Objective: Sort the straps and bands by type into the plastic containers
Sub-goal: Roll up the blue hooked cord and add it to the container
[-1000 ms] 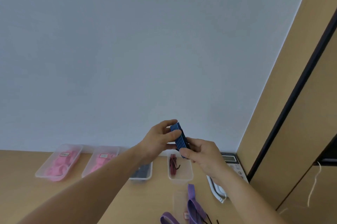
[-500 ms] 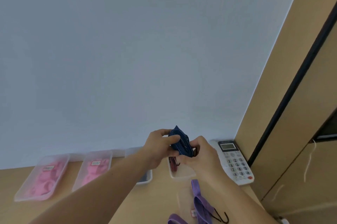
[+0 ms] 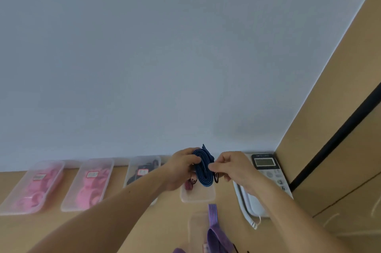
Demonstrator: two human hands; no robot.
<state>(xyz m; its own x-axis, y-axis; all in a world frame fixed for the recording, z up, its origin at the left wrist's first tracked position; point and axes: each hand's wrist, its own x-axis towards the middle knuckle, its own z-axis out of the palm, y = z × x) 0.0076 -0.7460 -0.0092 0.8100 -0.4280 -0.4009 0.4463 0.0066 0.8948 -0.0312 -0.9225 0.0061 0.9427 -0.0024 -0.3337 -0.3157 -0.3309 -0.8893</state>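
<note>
1. The folded blue strap (image 3: pixel 203 167) is held in the air directly over the red-strap container (image 3: pixel 198 196). Its long axis runs from the far wall side down towards that container, and its lower end hangs above the open top.
2. The left hand (image 3: pixel 181 167) grips the upper part of the bundle, with the fingers curled round it. The right hand (image 3: pixel 233 167) pinches the bundle's right edge at mid-length. A small black hook shows just below that pinch.
3. Both hands are equally near the container, so I judge the drop to be short and straight down. Either hand could let go first.
4. One red striped strap (image 3: pixel 188 184) lies inside this container, at its far left end.
5. I count five clear containers.
   - Four form a row. Left of the red-strap container stands the dark-band container (image 3: pixel 134 160), then two pink-band containers (image 3: pixel 107 163) (image 3: pixel 59 170).
   - The fifth container (image 3: pixel 195 226) sits on the tabletop (image 3: pixel 165 221), on the near side of the red-strap container.
6. A purple strap (image 3: pixel 213 215) lies across the fifth container. More purple shows at the frame edge, but how many pieces there are cannot be told.
7. One telephone (image 3: pixel 266 170) stands right of the red-strap container.
</note>
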